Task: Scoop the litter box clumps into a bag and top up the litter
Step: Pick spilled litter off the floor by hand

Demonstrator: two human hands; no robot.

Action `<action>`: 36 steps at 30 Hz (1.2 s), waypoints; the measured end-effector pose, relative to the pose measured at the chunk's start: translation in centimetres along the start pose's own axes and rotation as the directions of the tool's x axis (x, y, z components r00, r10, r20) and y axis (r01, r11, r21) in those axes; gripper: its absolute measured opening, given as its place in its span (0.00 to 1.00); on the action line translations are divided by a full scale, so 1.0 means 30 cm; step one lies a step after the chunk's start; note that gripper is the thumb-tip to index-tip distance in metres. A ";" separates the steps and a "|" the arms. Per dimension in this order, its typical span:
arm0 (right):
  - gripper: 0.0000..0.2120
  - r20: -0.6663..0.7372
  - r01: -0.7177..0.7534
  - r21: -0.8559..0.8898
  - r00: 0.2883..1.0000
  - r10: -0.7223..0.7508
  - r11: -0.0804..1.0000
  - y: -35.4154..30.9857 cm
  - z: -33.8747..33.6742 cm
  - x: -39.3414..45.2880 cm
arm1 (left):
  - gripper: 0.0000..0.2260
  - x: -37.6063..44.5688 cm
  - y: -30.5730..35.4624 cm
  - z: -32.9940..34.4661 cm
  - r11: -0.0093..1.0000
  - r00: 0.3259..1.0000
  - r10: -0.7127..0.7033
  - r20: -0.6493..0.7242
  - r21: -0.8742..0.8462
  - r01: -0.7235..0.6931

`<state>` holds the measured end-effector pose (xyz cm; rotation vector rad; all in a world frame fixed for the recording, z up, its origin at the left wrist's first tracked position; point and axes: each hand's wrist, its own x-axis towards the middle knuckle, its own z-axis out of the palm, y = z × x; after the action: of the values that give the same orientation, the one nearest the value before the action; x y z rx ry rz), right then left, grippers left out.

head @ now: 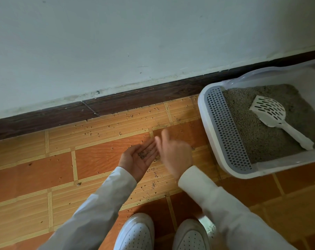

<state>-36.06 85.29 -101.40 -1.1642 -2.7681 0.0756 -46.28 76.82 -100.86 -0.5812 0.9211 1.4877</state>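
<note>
A white litter box (206, 127) with a grey perforated step stands on the floor at the right, filled with grey litter (257, 134). A white slotted scoop (274, 114) lies on the litter, handle pointing to the lower right. My left hand (137, 159) is held palm up above the floor, cupping a small pile of litter grains (143, 154). My right hand (174, 152) hovers just right of it, fingers apart, blurred by motion, and holds nothing. No bag is in view.
Loose litter grains (117, 123) lie scattered over the orange and tan tiled floor, thickest by the dark skirting board (117, 103) and below my hands. A pale wall rises behind. My two white shoes (135, 233) stand at the bottom edge.
</note>
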 end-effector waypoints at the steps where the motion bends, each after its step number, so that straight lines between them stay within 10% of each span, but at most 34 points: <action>1: 0.16 -0.001 -0.067 -0.023 0.998 0.067 0.997 0.043 0.005 0.018 | 0.18 -0.001 0.003 -0.001 1.000 0.999 -0.018 0.030 -0.004 0.018; 13: 0.15 0.172 -0.213 -0.418 0.936 0.307 0.883 0.179 0.086 0.141 | 0.18 -0.028 0.012 -0.014 0.999 0.995 -0.049 0.089 -0.019 0.050; 22: 0.07 0.137 -0.042 -0.455 0.984 0.116 0.889 0.186 0.107 0.101 | 0.18 -0.023 0.011 -0.016 0.998 0.995 -0.054 0.089 -0.027 0.056; 32: 0.11 0.013 0.098 0.002 0.995 -0.098 0.995 0.004 -0.020 -0.020 | 0.17 -0.015 -0.009 -0.001 0.999 0.998 -0.029 0.052 0.021 0.028; 36: 0.13 -0.012 -0.057 0.033 0.998 0.057 0.998 0.008 -0.018 -0.020 | 0.18 -0.016 -0.013 -0.005 0.999 0.998 -0.025 0.056 0.029 0.024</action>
<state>-35.40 85.03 -100.95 -1.2310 -2.7121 0.1189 -45.85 76.40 -100.64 -0.5258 0.8865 1.4598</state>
